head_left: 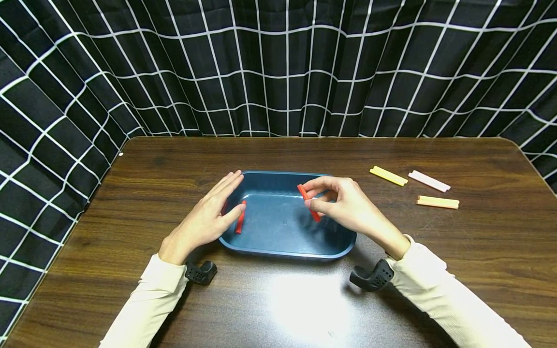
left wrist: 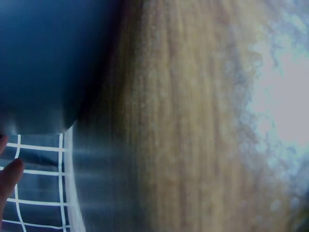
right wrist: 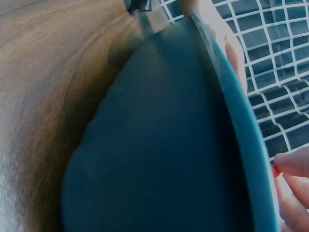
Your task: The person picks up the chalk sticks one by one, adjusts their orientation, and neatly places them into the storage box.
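Black curtain with a white grid pattern [head_left: 270,63] hangs behind a dark brown wood-grain counter [head_left: 143,193]. Blue rectangular plastic basin with rounded corners [head_left: 278,224] sits mid-counter, between the hands. Inside, at its left end, lies a short red stick [head_left: 240,224], material unclear. Right grip [head_left: 344,203] pinches a second red stick [head_left: 315,216] between thumb and fingers, tilted, over the basin's right half; cannot tell whether its lower end touches the basin floor. Left grip [head_left: 204,212] is released, fingers extended along the basin's left end, thumb tip just beside the first red stick in the head view; contact with the rim unclear.

Progress: looks partway. One red stick is down in the basin, the other is in hand and not yet set down. Three more sticks lie outside, right of the basin: a yellow stick [head_left: 388,176], a pale pink stick [head_left: 429,181] and a light orange stick [head_left: 437,202], near each other, none held. These seem the part left untouched for now. Wrist views blurry, add little.
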Demonstrator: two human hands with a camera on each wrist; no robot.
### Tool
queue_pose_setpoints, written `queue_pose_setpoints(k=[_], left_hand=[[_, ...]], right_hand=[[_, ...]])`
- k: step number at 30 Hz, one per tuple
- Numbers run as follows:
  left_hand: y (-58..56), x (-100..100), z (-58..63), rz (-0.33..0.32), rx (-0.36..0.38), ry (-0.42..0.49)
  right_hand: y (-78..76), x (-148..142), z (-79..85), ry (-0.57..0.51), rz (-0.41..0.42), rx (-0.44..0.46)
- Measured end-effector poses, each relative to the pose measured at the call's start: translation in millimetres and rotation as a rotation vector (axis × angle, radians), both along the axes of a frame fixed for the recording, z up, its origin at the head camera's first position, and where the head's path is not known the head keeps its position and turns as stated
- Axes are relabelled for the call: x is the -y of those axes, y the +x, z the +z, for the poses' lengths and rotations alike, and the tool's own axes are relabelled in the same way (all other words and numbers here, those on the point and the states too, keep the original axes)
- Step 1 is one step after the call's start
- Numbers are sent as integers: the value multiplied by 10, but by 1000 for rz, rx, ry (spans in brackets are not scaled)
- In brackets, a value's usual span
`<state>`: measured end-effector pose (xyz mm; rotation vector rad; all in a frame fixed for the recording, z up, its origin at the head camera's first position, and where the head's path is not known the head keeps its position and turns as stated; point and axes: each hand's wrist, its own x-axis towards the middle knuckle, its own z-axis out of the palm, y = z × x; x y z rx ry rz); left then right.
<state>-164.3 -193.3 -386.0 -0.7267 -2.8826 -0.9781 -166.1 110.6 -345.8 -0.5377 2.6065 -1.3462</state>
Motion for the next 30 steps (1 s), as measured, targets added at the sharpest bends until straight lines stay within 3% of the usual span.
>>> queue_pose_setpoints(k=[13,20,30], left_hand=[[1,2,2,9,9,0],[12,8,13,21,32,-9],[15,9,12,26,46,-13]], right_hand=[[-39,219,-19,-63,64,62],[-51,339,-17,-102,46,143],[-65,480,-37,-117,47,169]])
